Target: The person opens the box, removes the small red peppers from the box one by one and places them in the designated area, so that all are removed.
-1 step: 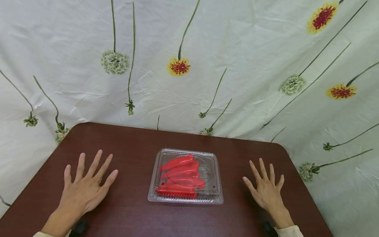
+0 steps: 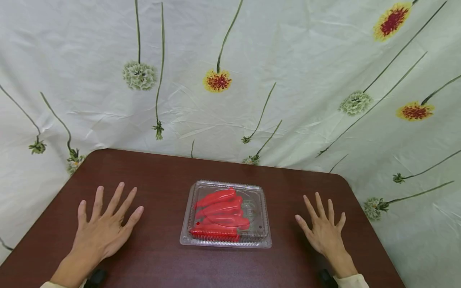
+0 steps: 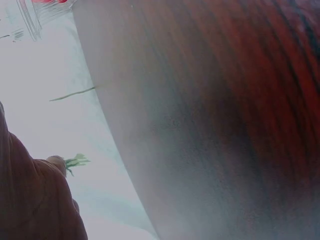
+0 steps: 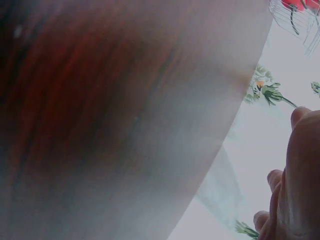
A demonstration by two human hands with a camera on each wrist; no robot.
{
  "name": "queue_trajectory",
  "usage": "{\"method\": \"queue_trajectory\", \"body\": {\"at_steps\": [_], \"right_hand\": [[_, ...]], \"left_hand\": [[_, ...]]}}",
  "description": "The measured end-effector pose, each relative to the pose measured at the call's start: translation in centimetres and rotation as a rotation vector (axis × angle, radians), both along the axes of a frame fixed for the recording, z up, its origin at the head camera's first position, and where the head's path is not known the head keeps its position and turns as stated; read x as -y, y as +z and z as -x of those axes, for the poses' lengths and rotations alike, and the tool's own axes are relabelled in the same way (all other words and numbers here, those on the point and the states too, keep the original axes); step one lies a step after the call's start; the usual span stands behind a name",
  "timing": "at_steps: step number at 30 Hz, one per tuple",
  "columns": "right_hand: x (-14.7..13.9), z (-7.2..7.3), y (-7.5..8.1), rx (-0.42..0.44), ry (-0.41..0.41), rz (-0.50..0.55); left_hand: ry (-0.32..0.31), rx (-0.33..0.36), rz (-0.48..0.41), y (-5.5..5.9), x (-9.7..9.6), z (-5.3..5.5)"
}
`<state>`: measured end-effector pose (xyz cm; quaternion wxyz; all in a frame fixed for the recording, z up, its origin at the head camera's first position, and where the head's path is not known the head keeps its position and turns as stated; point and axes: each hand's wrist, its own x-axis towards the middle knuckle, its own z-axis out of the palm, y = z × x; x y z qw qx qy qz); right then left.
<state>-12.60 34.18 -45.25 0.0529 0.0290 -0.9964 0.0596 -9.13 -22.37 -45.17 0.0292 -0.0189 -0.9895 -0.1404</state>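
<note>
The left hand (image 2: 101, 234) has its 5 fingers spread over the brown table (image 2: 155, 264) in the head view, with a clear lidded box (image 2: 252, 243) of red peppers (image 2: 217, 208) well to its right and the right hand (image 2: 325, 236), likewise spread, to the right of that box. In the left wrist view, part of the box shows above the left hand; in the right wrist view, part shows above the right hand.

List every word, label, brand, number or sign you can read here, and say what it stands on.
None: no readable text shows on the clear, rectangular plastic box, the long red peppers inside, the dark brown wood-grain table or the white flower-printed cloth.
Anything on the black wrist pieces is too small to read.
</note>
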Motion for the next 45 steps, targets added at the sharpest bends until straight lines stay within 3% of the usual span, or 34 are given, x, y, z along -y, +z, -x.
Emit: {"method": "queue_trajectory", "body": {"at_steps": [19,31,45], "right_hand": [[1.6,-1.2,-0.2,0.038,0.015,0.019],[3.2,-2.3,-0.9,0.007,0.050,0.049],[3.8,-2.7,-1.2,-0.013,0.064,0.077]], "left_hand": [[-0.008,0.021,-0.023,0.0,-0.2,0.1],[-0.041,-0.043,-0.072,0.3,-2.1,0.3],[-0.071,-0.028,-0.097,0.7,-4.1,0.9]]}}
